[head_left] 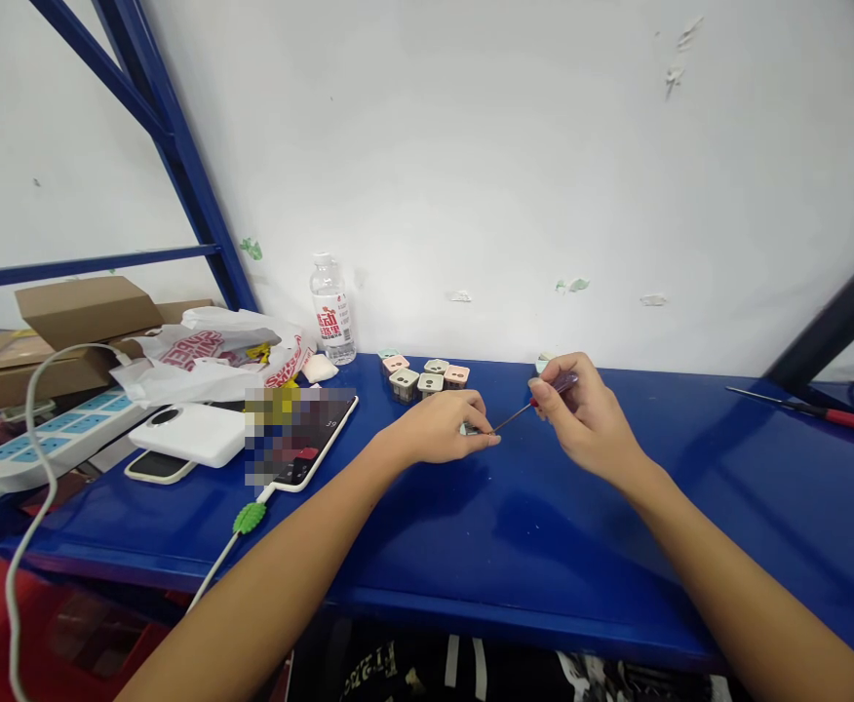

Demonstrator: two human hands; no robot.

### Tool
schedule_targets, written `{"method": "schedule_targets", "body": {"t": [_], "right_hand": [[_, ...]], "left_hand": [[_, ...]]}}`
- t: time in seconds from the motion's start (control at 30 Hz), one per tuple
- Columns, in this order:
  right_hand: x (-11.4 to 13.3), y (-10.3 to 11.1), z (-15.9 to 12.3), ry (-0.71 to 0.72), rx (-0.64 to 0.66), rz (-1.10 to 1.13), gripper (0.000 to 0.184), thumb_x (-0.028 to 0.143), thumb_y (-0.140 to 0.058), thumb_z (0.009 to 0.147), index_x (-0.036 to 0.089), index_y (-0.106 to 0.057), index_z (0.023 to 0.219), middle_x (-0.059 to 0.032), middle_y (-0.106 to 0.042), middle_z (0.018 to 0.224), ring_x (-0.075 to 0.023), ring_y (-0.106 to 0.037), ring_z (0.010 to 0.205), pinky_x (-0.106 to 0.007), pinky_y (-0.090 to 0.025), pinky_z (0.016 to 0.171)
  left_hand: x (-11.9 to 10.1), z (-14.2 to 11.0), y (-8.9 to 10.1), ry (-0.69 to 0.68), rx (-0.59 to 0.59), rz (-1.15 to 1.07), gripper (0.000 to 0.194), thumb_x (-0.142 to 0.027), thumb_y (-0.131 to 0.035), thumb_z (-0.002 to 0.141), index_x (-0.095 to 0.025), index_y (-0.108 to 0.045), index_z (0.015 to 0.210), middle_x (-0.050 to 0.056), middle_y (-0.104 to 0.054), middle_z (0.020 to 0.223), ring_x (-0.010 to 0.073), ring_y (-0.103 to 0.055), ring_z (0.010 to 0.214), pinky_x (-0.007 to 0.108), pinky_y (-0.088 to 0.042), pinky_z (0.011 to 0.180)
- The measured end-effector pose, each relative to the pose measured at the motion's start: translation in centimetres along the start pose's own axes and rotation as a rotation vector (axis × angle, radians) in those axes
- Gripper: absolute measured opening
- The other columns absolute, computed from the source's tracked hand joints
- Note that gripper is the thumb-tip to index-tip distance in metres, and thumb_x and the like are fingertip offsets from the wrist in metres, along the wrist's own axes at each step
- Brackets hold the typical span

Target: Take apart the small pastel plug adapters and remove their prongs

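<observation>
My left hand pinches a small pale part, which is mostly hidden by my fingers. My right hand grips a precision screwdriver with a red collar and a purplish handle. Its thin metal shaft points left, and the tip reaches the part in my left hand. Behind my hands, a cluster of small square pastel parts with round holes sits on the blue metal shelf. One more pale piece shows just behind my right hand.
A water bottle, white plastic bag, cardboard boxes, power strip, white power bank and pixelated phone with cable stand to the left. A red-handled screwdriver lies at the right.
</observation>
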State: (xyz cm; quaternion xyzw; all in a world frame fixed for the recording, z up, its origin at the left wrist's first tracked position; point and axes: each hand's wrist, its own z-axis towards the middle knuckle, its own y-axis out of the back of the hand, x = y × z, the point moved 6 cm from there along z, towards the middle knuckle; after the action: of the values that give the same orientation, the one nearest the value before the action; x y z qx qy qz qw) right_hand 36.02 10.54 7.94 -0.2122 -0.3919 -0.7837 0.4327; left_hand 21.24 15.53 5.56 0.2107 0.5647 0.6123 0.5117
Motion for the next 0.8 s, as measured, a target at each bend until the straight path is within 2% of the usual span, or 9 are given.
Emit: {"method": "schedule_targets", "body": {"t": [0.17, 0.27, 0.33, 0.47, 0.67, 0.8], "right_hand": [[0.3, 0.3, -0.2, 0.088, -0.096, -0.038, 0.021, 0.044, -0.051, 0.092, 0.024, -0.042, 0.093, -0.0009, -0.057, 0.076, -0.0151, -0.057, 0.064, -0.029, -0.046, 0.059], [0.7, 0.6, -0.5, 0.183, -0.171, -0.049, 0.018, 0.04, -0.051, 0.092, 0.024, -0.043, 0.092, 0.0, -0.056, 0.075, -0.0149, -0.057, 0.062, -0.029, -0.046, 0.057], [0.9, 0.6, -0.7, 0.246, -0.195, -0.057, 0.016, 0.037, -0.053, 0.091, 0.024, -0.044, 0.093, 0.0002, -0.056, 0.076, -0.0141, -0.057, 0.061, -0.028, -0.046, 0.056], [1.2, 0.1, -1.0, 0.31, -0.16, -0.067, 0.012, 0.031, -0.053, 0.092, 0.023, -0.044, 0.094, 0.0004, -0.056, 0.076, -0.0138, -0.058, 0.062, -0.028, -0.048, 0.057], [2.0, -0.1, -1.2, 0.395, -0.136, -0.108, 0.009, 0.025, -0.055, 0.09, 0.023, -0.047, 0.094, 0.0007, -0.058, 0.076, -0.0123, -0.058, 0.061, -0.024, -0.048, 0.055], [3.5, -0.5, -1.3, 0.496, -0.077, -0.131, 0.009, 0.023, -0.055, 0.09, 0.023, -0.055, 0.098, -0.0011, -0.062, 0.08, -0.0135, -0.06, 0.068, -0.024, -0.05, 0.059]], "left_hand": [[-0.4, 0.1, 0.4, -0.005, -0.019, -0.056, 0.027, -0.039, -0.064, 0.081, -0.019, -0.069, 0.098, 0.005, -0.063, 0.097, 0.0174, -0.059, 0.089, 0.029, -0.045, 0.083], [-0.8, 0.0, 0.7, -0.018, -0.036, -0.128, 0.049, -0.032, -0.071, 0.074, -0.02, -0.057, 0.119, 0.004, -0.062, 0.102, 0.0189, -0.058, 0.095, 0.031, -0.044, 0.087], [-1.0, -0.1, 0.7, -0.028, -0.024, -0.161, 0.06, -0.02, -0.066, 0.074, -0.022, -0.046, 0.131, 0.003, -0.061, 0.103, 0.0178, -0.058, 0.094, 0.03, -0.045, 0.086], [-1.3, -0.2, 0.4, -0.054, 0.007, -0.19, 0.076, -0.003, -0.05, 0.071, -0.025, -0.03, 0.141, 0.001, -0.06, 0.098, 0.0149, -0.057, 0.088, 0.027, -0.045, 0.08], [-1.3, -0.2, 0.2, -0.06, 0.007, -0.2, 0.082, -0.003, -0.049, 0.071, -0.027, -0.021, 0.145, 0.002, -0.06, 0.103, 0.0149, -0.058, 0.091, 0.028, -0.045, 0.083], [-1.1, -0.2, 0.1, -0.068, -0.025, -0.165, 0.079, -0.004, -0.048, 0.073, -0.025, -0.021, 0.144, 0.005, -0.058, 0.112, 0.0165, -0.057, 0.096, 0.03, -0.045, 0.086]]}}
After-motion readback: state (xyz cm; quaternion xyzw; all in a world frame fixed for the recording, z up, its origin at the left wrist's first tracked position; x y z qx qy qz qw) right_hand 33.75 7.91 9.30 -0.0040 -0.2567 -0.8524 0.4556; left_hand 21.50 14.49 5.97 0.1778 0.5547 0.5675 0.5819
